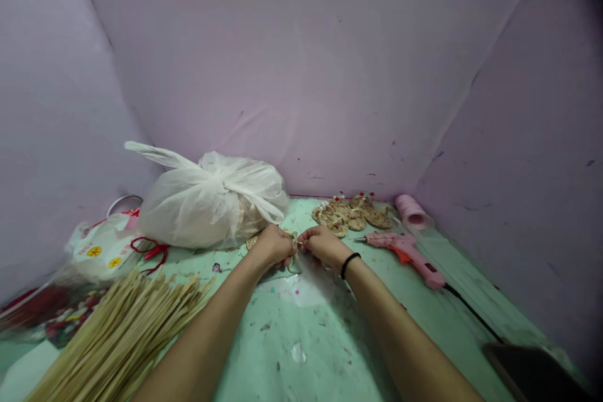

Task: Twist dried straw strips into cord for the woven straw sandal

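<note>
Over the middle of the table my left hand (277, 246) is closed, pinching a thin piece of straw strand (295, 240). My right hand (324, 245), with a black band at the wrist, meets it from the other side, its fingertips closed on the same strand. The exact shape of the straw piece is mostly hidden by the fingers. A coiled straw piece (252, 241) lies just behind my left hand. Beyond my right hand sit several woven straw pieces (355, 213) with red and white beads on them.
A knotted white plastic bag (202, 207) stands at the back left. Long flat straw strips (127, 333) lie front left, near red cord (153, 252) and a printed bag (106, 251). On the right are a pink glue gun (409, 251), a pink thread spool (412, 212) and a dark flat object (532, 370).
</note>
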Motion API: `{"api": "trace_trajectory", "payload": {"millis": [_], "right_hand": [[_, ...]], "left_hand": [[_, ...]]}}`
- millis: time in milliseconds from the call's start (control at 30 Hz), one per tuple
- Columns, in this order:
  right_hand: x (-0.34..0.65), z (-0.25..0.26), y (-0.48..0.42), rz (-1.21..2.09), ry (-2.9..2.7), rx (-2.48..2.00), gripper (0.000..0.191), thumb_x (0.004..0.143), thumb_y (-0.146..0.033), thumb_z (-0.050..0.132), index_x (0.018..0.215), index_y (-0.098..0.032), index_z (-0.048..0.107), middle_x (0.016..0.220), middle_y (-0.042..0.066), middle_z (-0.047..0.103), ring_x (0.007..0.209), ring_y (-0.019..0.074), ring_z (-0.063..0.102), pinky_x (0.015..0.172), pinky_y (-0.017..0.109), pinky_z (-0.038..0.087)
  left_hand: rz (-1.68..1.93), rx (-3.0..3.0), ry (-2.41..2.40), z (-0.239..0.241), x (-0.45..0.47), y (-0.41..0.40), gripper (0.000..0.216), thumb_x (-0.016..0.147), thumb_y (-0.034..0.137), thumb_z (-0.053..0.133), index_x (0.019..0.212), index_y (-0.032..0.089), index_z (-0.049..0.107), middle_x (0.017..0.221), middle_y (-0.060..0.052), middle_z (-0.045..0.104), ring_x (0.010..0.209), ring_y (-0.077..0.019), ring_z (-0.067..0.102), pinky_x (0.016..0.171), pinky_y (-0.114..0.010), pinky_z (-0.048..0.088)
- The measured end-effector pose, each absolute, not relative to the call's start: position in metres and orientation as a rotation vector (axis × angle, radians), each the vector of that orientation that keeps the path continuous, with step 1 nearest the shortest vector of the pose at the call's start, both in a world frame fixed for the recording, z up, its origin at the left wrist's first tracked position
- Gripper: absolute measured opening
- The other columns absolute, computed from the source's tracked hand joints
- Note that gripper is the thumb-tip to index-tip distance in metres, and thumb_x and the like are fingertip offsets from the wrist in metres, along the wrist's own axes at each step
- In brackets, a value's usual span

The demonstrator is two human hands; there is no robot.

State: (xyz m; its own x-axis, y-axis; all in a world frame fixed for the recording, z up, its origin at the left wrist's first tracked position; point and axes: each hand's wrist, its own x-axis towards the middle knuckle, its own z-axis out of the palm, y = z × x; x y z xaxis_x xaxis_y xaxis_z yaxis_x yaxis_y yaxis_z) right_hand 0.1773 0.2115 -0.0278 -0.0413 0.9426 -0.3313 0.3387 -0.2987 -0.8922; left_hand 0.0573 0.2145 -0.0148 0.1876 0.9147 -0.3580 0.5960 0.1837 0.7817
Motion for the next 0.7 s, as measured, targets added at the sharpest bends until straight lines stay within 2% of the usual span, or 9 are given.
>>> {"api": "trace_trajectory", "payload": {"millis": [133, 267, 367, 500, 700], "right_hand": [[0.175, -0.027, 0.209, 1.3, -1.334, -1.665, 0.014, 0.063, -0.01, 0.05, 0.05, -0.014, 0.049, 0.031, -0.009, 0.03, 0.026, 0.0017, 0.02, 0.03, 0.017, 0.012], [0.179, -0.027, 0.21, 1.375, -1.291, -1.644, 0.016, 0.065, -0.014, 0.05, 0.05, -0.014, 0.049, 0.032, -0.008, 0.032, 0.028, 0.002, 0.02, 0.031, 0.018, 0.012], [0.181, -0.028, 0.212, 1.429, -1.271, -1.637, 0.018, 0.065, -0.017, 0.052, 0.047, -0.014, 0.048, 0.03, -0.008, 0.031, 0.027, 0.0024, 0.02, 0.031, 0.018, 0.01], [0.182, -0.03, 0.213, 1.461, -1.241, -1.644, 0.017, 0.064, -0.018, 0.053, 0.048, -0.015, 0.047, 0.028, -0.008, 0.031, 0.026, 0.0031, 0.02, 0.03, 0.018, 0.01], [0.181, -0.027, 0.211, 1.458, -1.226, -1.649, 0.021, 0.064, -0.017, 0.054, 0.046, -0.016, 0.044, 0.026, -0.009, 0.026, 0.025, 0.0028, 0.018, 0.03, 0.018, 0.01]], "left_hand": [[0.412, 1.516, 1.508, -0.01, 0.056, 0.212, 0.016, 0.061, 0.011, 0.047, 0.045, 0.013, 0.049, 0.029, 0.003, 0.04, 0.024, -0.0058, 0.027, 0.031, -0.02, 0.021], [0.401, 1.435, 1.542, -0.005, 0.054, 0.212, 0.012, 0.061, 0.018, 0.05, 0.05, 0.012, 0.052, 0.036, 0.001, 0.045, 0.027, -0.0064, 0.031, 0.031, -0.02, 0.021], [0.468, 1.392, 1.56, -0.004, 0.053, 0.213, 0.014, 0.063, 0.023, 0.051, 0.053, 0.014, 0.049, 0.036, 0.002, 0.044, 0.028, -0.0065, 0.032, 0.032, -0.019, 0.021], [0.446, 1.558, 1.578, -0.01, 0.055, 0.215, 0.013, 0.058, 0.024, 0.057, 0.052, 0.015, 0.049, 0.034, 0.003, 0.04, 0.03, -0.0066, 0.032, 0.034, -0.019, 0.023], [0.396, 1.79, 1.684, -0.021, 0.055, 0.219, 0.015, 0.055, 0.026, 0.058, 0.047, 0.013, 0.054, 0.037, -0.001, 0.046, 0.036, -0.0102, 0.04, 0.037, -0.021, 0.026]]}}
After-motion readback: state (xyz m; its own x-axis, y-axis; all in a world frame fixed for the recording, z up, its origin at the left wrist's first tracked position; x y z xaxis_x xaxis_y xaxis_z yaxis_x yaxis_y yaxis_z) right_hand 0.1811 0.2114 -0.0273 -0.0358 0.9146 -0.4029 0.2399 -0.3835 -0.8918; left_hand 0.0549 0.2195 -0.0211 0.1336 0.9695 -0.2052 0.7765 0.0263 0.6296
